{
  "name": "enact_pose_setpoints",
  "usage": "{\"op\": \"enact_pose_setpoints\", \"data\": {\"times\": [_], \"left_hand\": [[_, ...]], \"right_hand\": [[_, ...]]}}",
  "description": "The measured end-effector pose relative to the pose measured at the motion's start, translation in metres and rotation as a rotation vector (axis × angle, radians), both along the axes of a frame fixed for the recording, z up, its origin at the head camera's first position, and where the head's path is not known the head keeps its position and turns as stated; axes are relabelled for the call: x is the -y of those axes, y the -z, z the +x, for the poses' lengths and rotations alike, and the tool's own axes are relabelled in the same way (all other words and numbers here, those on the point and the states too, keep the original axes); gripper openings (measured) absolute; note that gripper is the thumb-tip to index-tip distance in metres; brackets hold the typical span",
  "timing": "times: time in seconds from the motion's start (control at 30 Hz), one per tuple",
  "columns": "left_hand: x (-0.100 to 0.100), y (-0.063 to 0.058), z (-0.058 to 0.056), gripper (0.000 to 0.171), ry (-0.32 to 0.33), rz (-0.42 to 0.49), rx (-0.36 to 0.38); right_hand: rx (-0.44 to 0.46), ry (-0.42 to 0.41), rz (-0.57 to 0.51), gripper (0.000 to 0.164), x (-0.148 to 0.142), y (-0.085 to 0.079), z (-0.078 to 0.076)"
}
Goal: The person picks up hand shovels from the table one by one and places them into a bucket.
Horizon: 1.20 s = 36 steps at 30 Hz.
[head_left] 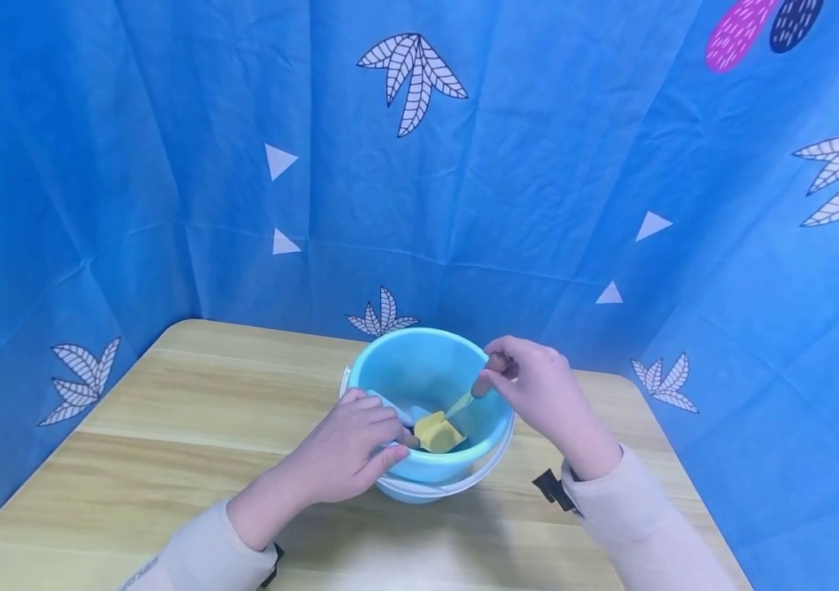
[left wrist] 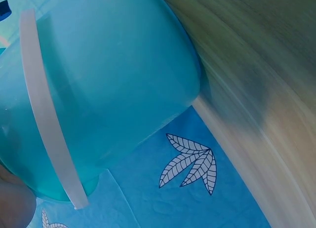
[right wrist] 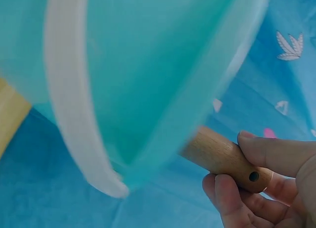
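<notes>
A light-blue bucket [head_left: 419, 469] with a white carrying handle [head_left: 456, 487] stands on the wooden table. My right hand [head_left: 541, 394] pinches the wooden handle [right wrist: 222, 161] of a small toy shovel between thumb and fingers, over the right rim. Its yellow blade [head_left: 437, 432] points down inside the bucket. At the near left, my left hand [head_left: 338, 447] grips the bucket's rim, thumb toward the front and fingers reaching over the edge. Close to those fingertips, the end of another wooden handle [head_left: 410, 439] shows inside. Light-blue pieces [head_left: 393, 408] lie beside it, partly hidden by the hand.
The wooden table [head_left: 242, 386] extends to both sides of the bucket, its rounded far corners visible. Behind it hangs a blue curtain [head_left: 538, 164] printed with white leaves and triangles. A black strap [head_left: 556, 490] sits at my right sleeve cuff.
</notes>
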<state>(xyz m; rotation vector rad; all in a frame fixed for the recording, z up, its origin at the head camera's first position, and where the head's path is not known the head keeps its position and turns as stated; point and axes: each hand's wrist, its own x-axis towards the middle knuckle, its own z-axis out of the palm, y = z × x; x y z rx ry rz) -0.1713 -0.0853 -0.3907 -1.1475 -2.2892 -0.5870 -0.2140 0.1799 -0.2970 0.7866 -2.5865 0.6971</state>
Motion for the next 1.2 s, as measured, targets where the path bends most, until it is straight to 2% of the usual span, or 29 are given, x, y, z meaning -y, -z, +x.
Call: {"op": "enact_pose_setpoints", "data": {"times": [0.23,0.57,0.9,1.2], "left_hand": [[0.001,0.0,0.0,0.019,0.005,-0.005,-0.004],[0.001,0.0,0.0,0.019,0.007,-0.005,-0.011],[0.001,0.0,0.0,0.019,0.0,-0.005,0.016],[0.0,0.0,0.0,0.017,0.001,-0.001,0.014]], "right_hand": [[0.011,0.037,0.01,0.025,0.006,0.015,-0.01],[-0.017,0.055,-0.001,0.026,0.009,0.026,-0.016],[-0.004,0.087,0.0,0.021,0.017,0.035,-0.016],[0.038,0.079,0.028,0.021,0.023,0.038,-0.006]]}}
